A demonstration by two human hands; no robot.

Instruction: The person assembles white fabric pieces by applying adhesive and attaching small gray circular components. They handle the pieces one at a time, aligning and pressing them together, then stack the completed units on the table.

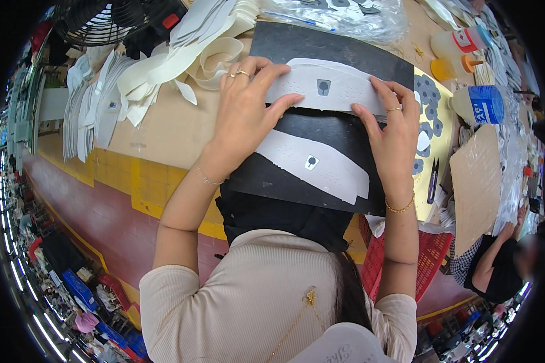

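Note:
A white curved perforated panel (352, 89) with a dark grey patch in its middle is held by its two ends over a black board (284, 123). My left hand (243, 100) pinches its left end between thumb and fingers. At the right end, the thumb and fingers of my right hand (395, 124) grip it. The panel's edges look layered; I cannot tell how many pieces are there. Closer to me, a second white panel (339, 171) with a small dark patch lies flat on the black board, touched by neither hand.
Stacks of white cut pieces (91, 100) and curled cream strips (157, 75) lie left, near a black fan (100, 21). To the right are bottles (460, 39), a yellow sheet of grey patches (429, 109) and black tweezers (433, 181). A red crate (430, 260) stands below; another person (496, 266) sits right.

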